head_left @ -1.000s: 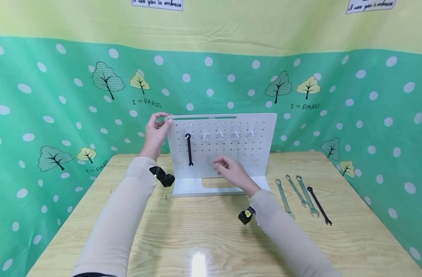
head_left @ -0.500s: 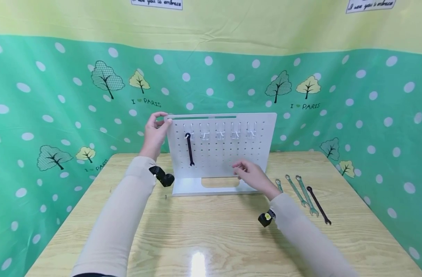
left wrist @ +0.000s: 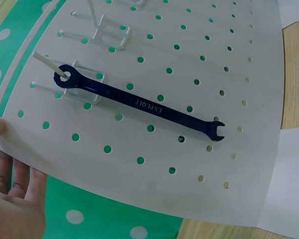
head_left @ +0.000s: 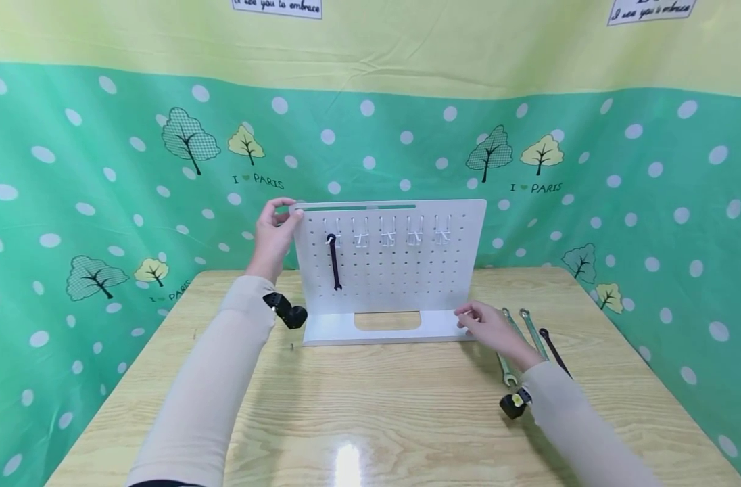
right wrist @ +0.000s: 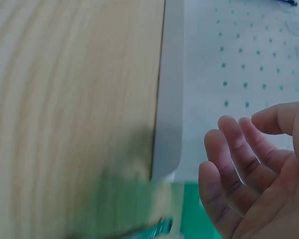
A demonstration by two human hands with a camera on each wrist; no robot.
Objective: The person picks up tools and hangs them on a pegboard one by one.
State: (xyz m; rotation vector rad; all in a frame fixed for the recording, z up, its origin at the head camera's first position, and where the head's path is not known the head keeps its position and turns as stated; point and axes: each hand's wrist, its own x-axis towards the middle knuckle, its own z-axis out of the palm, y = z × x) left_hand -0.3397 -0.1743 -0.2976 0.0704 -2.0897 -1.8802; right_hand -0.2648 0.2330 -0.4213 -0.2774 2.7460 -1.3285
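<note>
A white pegboard (head_left: 401, 277) stands upright on its base. My left hand (head_left: 272, 237) pinches its upper left corner, thumb in front and fingers behind. From the leftmost hook hangs a dark combination wrench (left wrist: 144, 103), ring end up, marked EXPLOIT. Loosely bent and holding nothing, my right hand (head_left: 492, 330) is over the table by the right end of the base. Beneath and beyond it lie green wrenches (head_left: 533, 333), partly hidden by the hand and forearm, and another dark wrench (head_left: 555, 352).
Several white wire hooks (head_left: 387, 233) stick out in a row to the right of the hanging wrench. A tiny object (head_left: 292, 346) lies on the wooden table (head_left: 346, 399) near the base's left corner. A polka-dot cloth (head_left: 370, 142) hangs behind.
My right hand has moved from in front of the board rightward and toward the wrenches, now covering part of them. The left hand has stayed on the board's corner.
</note>
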